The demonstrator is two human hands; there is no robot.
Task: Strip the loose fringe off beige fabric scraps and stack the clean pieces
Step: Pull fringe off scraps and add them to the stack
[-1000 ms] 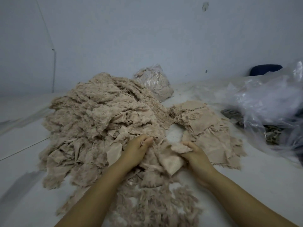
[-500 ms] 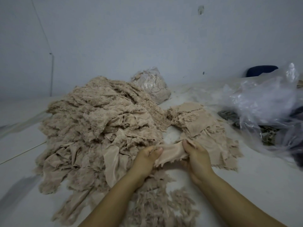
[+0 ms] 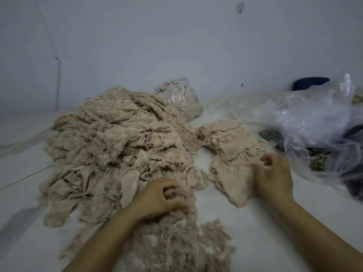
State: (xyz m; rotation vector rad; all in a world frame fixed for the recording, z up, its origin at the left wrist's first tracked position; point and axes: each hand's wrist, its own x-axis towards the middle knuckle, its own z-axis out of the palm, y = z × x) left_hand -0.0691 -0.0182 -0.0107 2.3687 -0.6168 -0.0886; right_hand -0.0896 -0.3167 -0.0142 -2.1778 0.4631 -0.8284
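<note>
- The left hand curled its fingers round a tuft of loose fringe at the near edge of the big scrap heap.
- The right hand rested on the stack of clean pieces, fingers loosely bent; the blur hid whether it pinched any cloth.
- The stack lay just right of the heap, touching it at the far end.
- A pile of stripped fringe lay nearest, between the forearms.
- A filled clear bag stood behind the heap; crumpled plastic sheeting lay far right on the pale floor.
</note>
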